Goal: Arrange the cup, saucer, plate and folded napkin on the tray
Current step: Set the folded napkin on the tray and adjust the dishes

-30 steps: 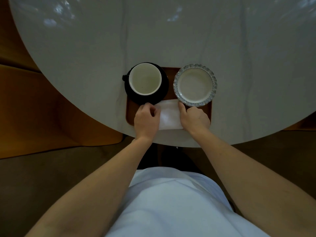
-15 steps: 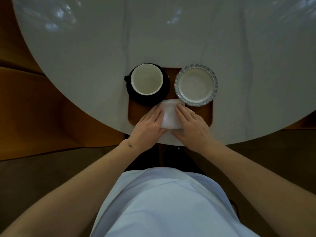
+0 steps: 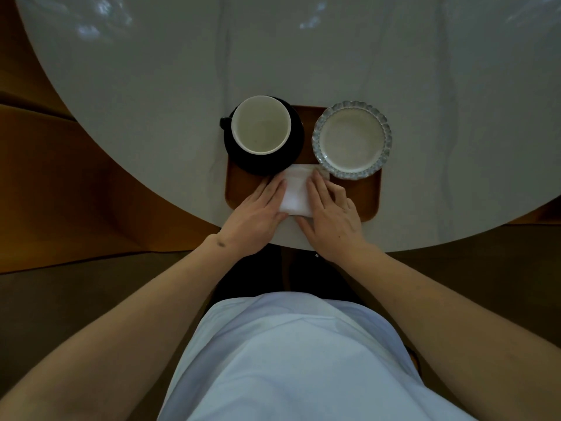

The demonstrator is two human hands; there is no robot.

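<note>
Pale marble tabletop [image 3: 151,86] carries a brown wooden tray [image 3: 368,197] at its near edge. No writing shows. On it, a white-lined cup [image 3: 261,124] sits on a black saucer [image 3: 296,148] beside a scalloped plate [image 3: 352,140]. Left hand [image 3: 258,212] and right hand [image 3: 329,212] lie flat, fingers extended, pressing the white folded napkin [image 3: 296,192] between them.

On your tray [image 3: 368,199], the cup [image 3: 261,125] sits on its saucer [image 3: 243,161] at ten o'clock, the plate [image 3: 352,140] at two, the napkin [image 3: 297,192] at six.
</note>
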